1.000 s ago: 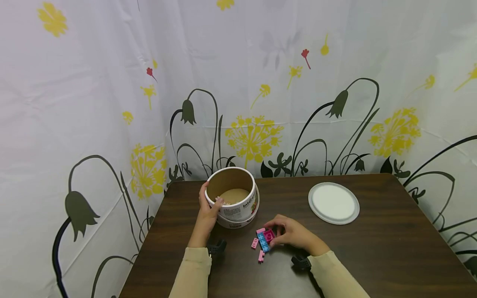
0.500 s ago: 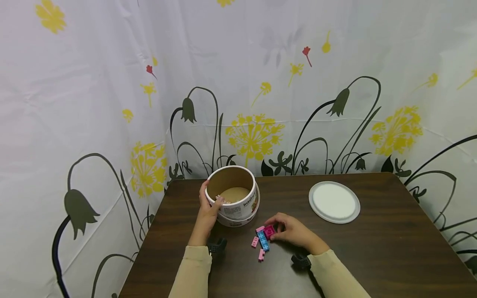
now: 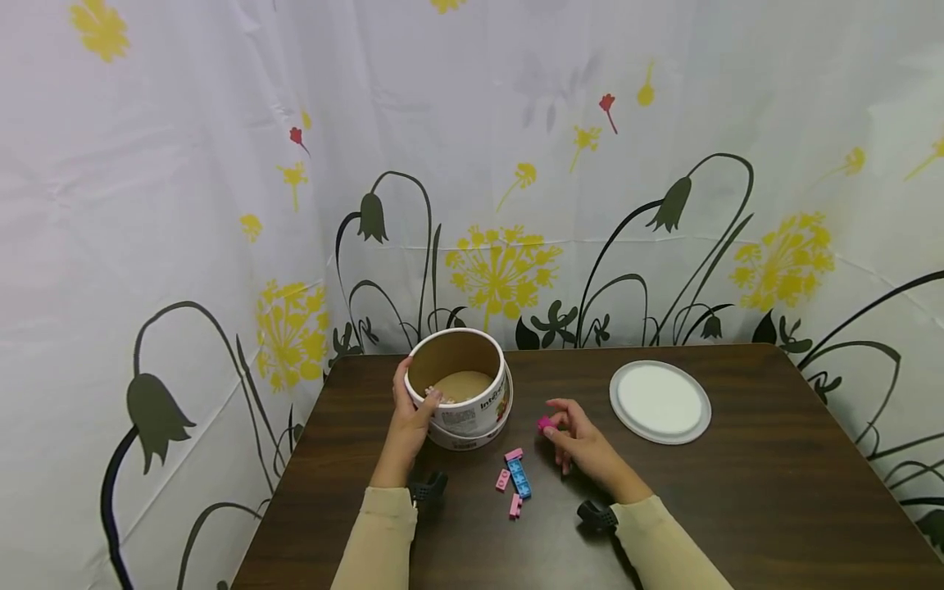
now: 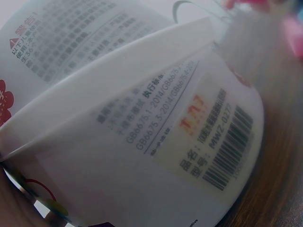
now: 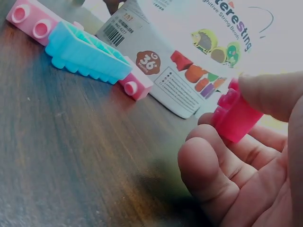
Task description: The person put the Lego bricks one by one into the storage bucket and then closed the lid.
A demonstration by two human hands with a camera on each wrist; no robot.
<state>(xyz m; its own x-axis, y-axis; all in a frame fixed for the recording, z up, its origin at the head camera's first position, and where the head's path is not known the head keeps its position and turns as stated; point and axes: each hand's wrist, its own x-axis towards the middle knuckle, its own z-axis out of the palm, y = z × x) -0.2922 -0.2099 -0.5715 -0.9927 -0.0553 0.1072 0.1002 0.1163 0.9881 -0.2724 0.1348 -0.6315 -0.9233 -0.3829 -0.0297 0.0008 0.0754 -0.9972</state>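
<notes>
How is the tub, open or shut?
Open: the head view shows inside the tub down to its bottom; a white lid lies apart on the table.

one magenta brick, one blue brick and three pale pink bricks are outside one white tub; there is one lid, one table, one left hand and one right hand.

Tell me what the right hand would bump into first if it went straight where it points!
Probably the white bucket: the right hand, pinching a bright pink brick, points toward its side, though the hand's height is unclear.
</notes>
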